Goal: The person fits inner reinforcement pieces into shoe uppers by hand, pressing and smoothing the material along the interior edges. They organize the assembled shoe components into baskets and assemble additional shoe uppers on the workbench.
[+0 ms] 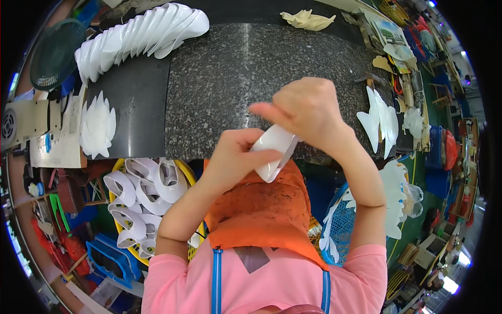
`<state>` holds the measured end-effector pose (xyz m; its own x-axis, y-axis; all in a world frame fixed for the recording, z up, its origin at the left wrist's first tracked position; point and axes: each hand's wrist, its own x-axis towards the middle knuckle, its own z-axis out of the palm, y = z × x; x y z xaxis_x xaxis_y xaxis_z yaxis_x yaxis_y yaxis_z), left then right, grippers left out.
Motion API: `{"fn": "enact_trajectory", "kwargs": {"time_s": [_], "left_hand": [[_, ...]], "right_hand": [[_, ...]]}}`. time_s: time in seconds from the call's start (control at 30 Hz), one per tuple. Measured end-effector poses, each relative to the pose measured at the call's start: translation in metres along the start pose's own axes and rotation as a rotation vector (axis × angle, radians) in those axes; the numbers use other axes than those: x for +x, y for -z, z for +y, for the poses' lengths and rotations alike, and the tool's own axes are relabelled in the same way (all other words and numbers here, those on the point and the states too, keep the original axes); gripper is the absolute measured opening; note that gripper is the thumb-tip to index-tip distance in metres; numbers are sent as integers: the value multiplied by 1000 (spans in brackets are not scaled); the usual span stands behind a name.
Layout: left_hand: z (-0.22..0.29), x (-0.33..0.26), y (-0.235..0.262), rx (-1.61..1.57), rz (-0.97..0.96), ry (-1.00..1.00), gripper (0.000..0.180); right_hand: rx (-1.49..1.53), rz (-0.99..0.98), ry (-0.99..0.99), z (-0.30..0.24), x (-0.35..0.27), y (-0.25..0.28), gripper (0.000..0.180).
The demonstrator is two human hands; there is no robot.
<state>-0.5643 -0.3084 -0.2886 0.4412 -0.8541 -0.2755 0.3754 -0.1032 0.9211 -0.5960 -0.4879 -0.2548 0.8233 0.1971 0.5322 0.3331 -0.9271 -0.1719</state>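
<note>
My left hand (236, 155) and my right hand (303, 110) both grip one white curved shoe-upper piece (273, 152) over the front edge of a speckled grey stone slab (235, 73). The left fingers pinch its near end, while the right hand closes over its far end from above. An orange apron (261, 209) lies under the piece on my lap.
A fanned row of white flat pieces (141, 36) lies at the slab's far left, a smaller stack (97, 125) on the dark mat. More white pieces (379, 120) stand at the right edge. A yellow basket (194, 177) with shaped white uppers sits lower left, a blue basket (340, 225) lower right.
</note>
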Motion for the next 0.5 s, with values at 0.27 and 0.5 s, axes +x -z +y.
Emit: {"fn": "enact_trajectory", "kwargs": {"time_s": [0.27,0.5], "left_hand": [[-2,-23,-7,842,200,-530,21],[-19,-18,33,1481,456,-992,15]], "right_hand": [[138,199,-66,11,-16,-20,46],[15,191,251,-10,-49,8,29]]}}
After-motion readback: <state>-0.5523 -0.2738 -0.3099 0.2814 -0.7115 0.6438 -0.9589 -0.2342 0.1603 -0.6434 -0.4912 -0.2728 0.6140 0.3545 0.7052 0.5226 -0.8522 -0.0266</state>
